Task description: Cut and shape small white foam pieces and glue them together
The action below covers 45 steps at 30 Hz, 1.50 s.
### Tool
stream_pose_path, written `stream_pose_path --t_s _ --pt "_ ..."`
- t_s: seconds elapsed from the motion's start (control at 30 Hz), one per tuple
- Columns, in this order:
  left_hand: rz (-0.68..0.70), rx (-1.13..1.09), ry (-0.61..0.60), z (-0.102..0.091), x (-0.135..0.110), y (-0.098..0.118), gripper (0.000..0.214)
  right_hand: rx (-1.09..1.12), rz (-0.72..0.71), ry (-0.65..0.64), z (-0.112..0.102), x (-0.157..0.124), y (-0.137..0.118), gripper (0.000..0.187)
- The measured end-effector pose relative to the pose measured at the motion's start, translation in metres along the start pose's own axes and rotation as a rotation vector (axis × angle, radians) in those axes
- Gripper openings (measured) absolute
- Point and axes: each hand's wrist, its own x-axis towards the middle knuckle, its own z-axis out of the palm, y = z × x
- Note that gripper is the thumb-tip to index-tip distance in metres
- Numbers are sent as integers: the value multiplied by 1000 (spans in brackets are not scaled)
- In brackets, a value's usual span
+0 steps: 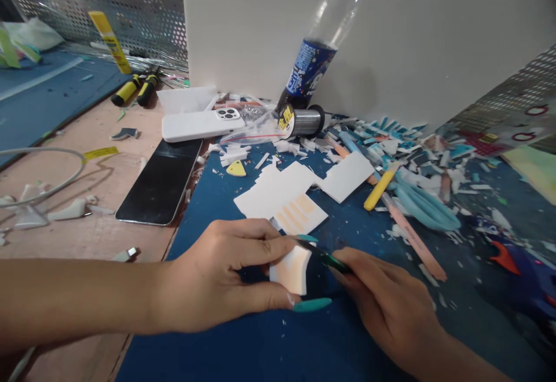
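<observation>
Between the thumb and fingers of my left hand [234, 277] is a small white foam piece [290, 270] with a pale orange tint and a curved right edge. My right hand [386, 301] grips a thin tool with a dark green handle [334, 262]. Its dark tip meets the top right corner of the foam piece, near my left fingertips; I cannot make out what kind of tool it is. Just beyond my hands lie white foam sheets [278, 188], one marked with pale orange stripes [295, 211].
Foam scraps [391, 138] are heaped at the back right, with blue-handled scissors [425, 202] and a yellow stick [380, 188]. A tilted bottle [315, 63] leans behind a wire spool [306, 121]. Left are a black phone [160, 179], a white phone [202, 125] and yellow-black pliers [136, 87].
</observation>
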Motion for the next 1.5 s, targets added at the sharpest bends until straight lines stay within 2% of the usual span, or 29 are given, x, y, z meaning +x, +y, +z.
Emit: stream_pose_path --t_s 0.47,1.07,1.17,1.37,1.5 --pt "10 5 -11 0 -1 1 30 -61 -32 25 1 2 -2 17" --pt "-3 -2 -39 -1 0 0 30 -105 -83 -23 0 3 -2 18" --pt "-34 -21 6 -1 2 -2 30 -145 -95 22 1 1 -1 19" --pt "-239 -165 99 2 3 -4 74 -241 -120 101 3 -5 4 17" --pt "-342 -244 108 2 5 -1 70 -290 -150 123 5 -6 4 15"
